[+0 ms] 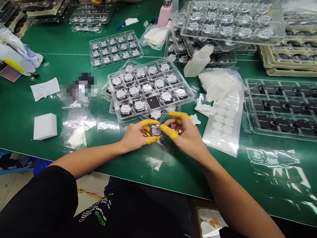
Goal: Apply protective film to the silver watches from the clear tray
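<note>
My left hand [138, 134] wears yellow finger cots and pinches a round silver watch case [156, 130] just above the green table. My right hand [184, 130], also in yellow cots, meets it from the right; its thumb presses on the case while the index finger stretches out above. Right behind my hands lies a clear plastic tray [112, 96] with several silver watch cases in its pockets and one pocket bare. Another loose case [156, 114] sits at that tray's front edge.
A sheet of round white stickers [224, 124] lies right of my hands. A tray of dark pockets [279, 107] sits far right. A white foam block [45, 126] and clear bags lie left. A white bottle [198, 61], a pink bottle [164, 14] and stacked trays [232, 19] stand behind.
</note>
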Tool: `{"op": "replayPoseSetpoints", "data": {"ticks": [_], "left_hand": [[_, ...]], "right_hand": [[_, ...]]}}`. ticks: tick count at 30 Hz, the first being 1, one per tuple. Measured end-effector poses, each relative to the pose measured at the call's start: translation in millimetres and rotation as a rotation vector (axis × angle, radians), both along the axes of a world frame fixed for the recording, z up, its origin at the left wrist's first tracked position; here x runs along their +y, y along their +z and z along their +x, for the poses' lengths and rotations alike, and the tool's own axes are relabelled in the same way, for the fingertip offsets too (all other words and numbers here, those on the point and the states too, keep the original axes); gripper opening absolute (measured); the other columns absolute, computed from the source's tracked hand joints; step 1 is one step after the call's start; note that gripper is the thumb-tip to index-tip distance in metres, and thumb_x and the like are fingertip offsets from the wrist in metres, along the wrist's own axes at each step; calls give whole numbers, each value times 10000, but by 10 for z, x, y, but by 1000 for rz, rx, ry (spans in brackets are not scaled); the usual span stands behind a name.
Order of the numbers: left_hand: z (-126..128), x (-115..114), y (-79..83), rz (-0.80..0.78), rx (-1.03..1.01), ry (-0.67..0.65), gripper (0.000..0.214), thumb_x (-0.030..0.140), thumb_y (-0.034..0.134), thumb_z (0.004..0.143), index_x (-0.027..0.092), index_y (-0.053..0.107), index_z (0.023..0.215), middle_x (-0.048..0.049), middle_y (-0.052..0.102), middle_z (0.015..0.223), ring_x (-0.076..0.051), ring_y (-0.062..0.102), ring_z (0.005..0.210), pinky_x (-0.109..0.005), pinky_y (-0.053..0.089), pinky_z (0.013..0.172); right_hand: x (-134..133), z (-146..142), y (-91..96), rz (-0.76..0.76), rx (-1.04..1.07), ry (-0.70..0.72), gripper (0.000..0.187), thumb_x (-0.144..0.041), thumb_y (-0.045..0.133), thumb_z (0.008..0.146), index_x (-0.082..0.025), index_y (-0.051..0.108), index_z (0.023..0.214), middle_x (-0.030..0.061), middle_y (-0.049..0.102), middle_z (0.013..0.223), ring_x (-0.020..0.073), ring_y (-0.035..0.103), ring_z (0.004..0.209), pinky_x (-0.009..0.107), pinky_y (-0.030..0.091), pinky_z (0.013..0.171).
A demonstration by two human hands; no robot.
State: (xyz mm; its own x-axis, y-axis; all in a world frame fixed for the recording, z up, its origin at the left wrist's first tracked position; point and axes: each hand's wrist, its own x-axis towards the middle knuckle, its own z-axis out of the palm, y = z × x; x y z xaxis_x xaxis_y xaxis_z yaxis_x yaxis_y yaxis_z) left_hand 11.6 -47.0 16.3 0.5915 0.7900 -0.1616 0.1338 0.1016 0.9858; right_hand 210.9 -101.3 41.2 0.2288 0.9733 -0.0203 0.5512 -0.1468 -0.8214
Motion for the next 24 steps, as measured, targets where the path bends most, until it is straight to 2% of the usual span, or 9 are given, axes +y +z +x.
{"op": "replayPoseSetpoints", "data": {"ticks": [2,4,7,11,13,17,19,21,24], "left_hand": [[-3,-5,-7,43,22,-11,548,284,871,689,200,716,1208,6,714,759,-115,670,659,-276,608,716],[-1,-12,-8,56,28,-7,560,291,877,686,205,714,1215,1,727,775,-123,687,673,-284,617,730],[7,-19,7,-11,4,11,690,281,878,689,223,637,1333,-19,765,834,-132,713,686,-284,619,716],[17,-18,43,-92,9,15,733,265,862,712,218,572,1384,-48,795,862,-127,707,645,-263,592,655],[18,-15,50,-76,26,14,693,268,863,715,204,593,1351,-50,798,854,-125,703,641,-261,587,660],[16,-15,36,-80,39,8,674,285,871,711,195,605,1324,-45,801,842,-126,700,619,-262,579,643],[15,-17,27,-91,32,11,674,283,872,711,194,603,1323,-45,802,845,-126,703,617,-256,576,637],[13,-18,23,-102,26,13,669,281,871,713,195,606,1321,-44,803,850,-126,711,628,-251,577,642],[13,-15,22,-101,27,8,647,282,870,714,188,622,1304,-42,800,839,-123,709,629,-250,580,650]], "right_hand": [[-39,-124,-51,-78,162,43,353,-468,698,807,-231,610,1053,64,694,970,178,548,744,345,469,684],[-59,-169,-65,-103,204,34,365,-454,745,757,-227,616,1012,57,695,943,171,543,730,345,465,680],[23,-85,25,-23,248,-11,366,-439,784,711,-226,627,965,54,687,904,174,558,727,353,474,679],[442,95,241,280,263,-167,282,-371,765,751,-229,632,954,74,678,949,228,633,889,396,524,791],[719,120,302,279,238,-113,267,-350,752,767,-213,650,973,89,680,965,247,647,938,409,528,816],[1089,40,297,85,-119,151,307,-399,741,779,-189,728,1002,88,666,926,238,625,841,412,500,769],[1131,28,274,123,-352,119,324,-416,709,817,-192,749,1049,109,643,989,255,614,884,422,484,792],[1113,84,254,184,-497,-11,321,-413,667,858,-179,752,1062,131,615,1017,274,606,925,430,471,810],[1060,246,215,102,-593,-35,308,-414,678,855,-170,760,1024,121,586,933,280,600,892,436,466,801]]}}
